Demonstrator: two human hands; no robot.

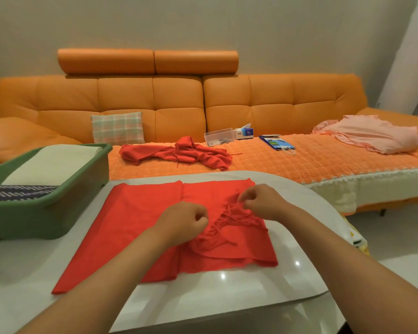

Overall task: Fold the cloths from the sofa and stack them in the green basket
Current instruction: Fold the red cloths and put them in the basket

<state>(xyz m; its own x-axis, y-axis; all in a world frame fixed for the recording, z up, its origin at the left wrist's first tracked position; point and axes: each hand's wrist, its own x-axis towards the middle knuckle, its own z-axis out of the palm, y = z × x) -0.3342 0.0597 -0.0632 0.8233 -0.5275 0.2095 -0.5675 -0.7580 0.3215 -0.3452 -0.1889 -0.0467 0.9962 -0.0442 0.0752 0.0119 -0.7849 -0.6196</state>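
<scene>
red scarf [140, 225] fringe is pinched between the thumb and fingertips [244, 197] of the right hand [263, 201], probably to gather the loose strands onto the folded panel so the next fold hides them. the left hand [184, 222] rests curled on the fabric beside the fringe, seemingly pinning it; whether it grips a strand cannot be told. the scarf lies flat, half folded, on the white table [227, 292] just right of the green basket [58, 196], handy for stacking. inside the basket sit a cream folded cloth [51, 165] and a striped cloth [17, 191]. beyond the basket, on the sofa [155, 102], a crumpled red cloth [176, 153] and, far to the basket's right, a pink cloth [372, 136] wait.
</scene>
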